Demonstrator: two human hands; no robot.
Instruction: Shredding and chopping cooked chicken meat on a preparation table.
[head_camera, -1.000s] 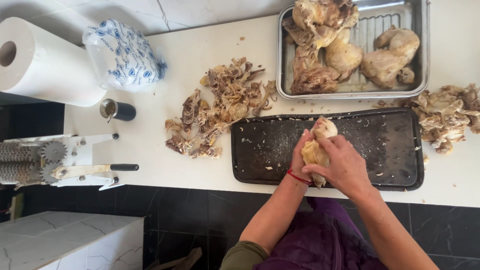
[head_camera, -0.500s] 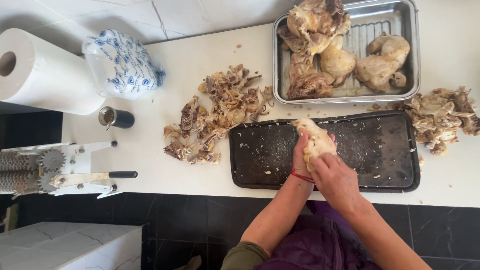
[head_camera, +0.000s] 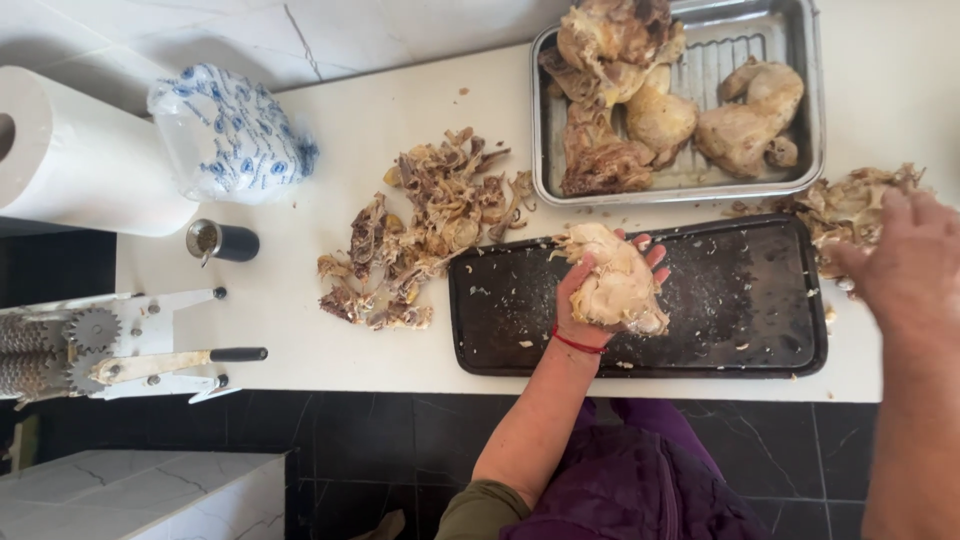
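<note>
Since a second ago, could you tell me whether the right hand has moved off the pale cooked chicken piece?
Yes. The right hand has left the pale cooked chicken piece and gone right, past the black rectangular tray's edge.

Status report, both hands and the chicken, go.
Left hand gripping chicken piece over black tray. Right hand open, at shredded pile off tray's right end. Nothing between the hands.
</note>
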